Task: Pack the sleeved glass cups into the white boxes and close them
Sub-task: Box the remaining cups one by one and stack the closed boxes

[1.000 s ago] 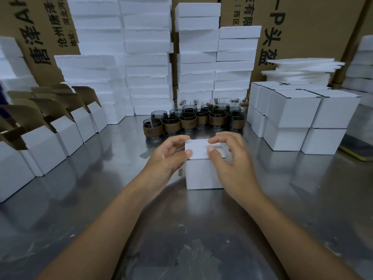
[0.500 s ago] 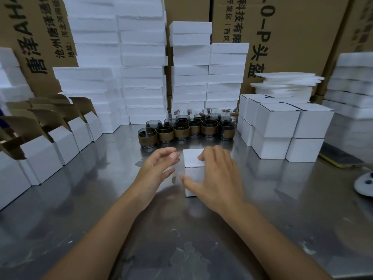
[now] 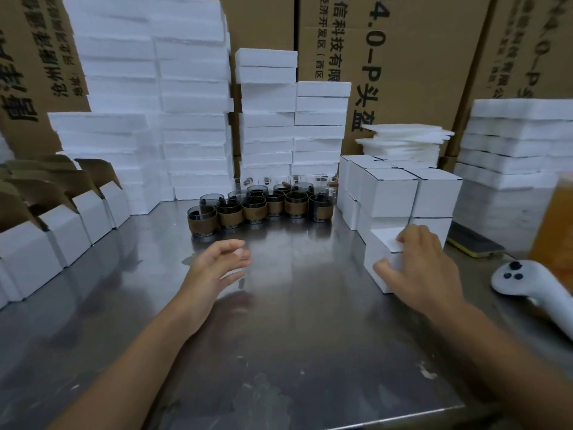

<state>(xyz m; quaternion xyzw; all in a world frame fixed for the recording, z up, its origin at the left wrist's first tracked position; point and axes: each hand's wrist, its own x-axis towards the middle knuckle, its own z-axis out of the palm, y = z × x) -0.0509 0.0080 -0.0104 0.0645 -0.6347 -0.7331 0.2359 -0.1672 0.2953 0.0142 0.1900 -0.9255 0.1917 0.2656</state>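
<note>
A closed white box (image 3: 381, 246) stands on the steel table (image 3: 294, 336) at the right, just in front of the stack of closed white boxes (image 3: 412, 193). My right hand (image 3: 418, 265) grips it, fingers over the top and thumb on its near side. My left hand (image 3: 217, 268) hovers empty over the table's middle, fingers relaxed. Several glass cups with brown sleeves (image 3: 263, 206) stand in rows at the back centre. Open white boxes with raised brown flaps (image 3: 62, 218) line the left edge.
Tall piles of white foam blocks (image 3: 192, 97) and brown cartons fill the back. More foam is stacked at the right (image 3: 514, 144). A white controller (image 3: 533, 287), a dark phone (image 3: 471, 242) and an orange container (image 3: 555, 225) lie at the right.
My right hand has carried the closed box from the table's middle to the right, beside the stack. My left hand let go and stayed near the centre. The view turned right.
</note>
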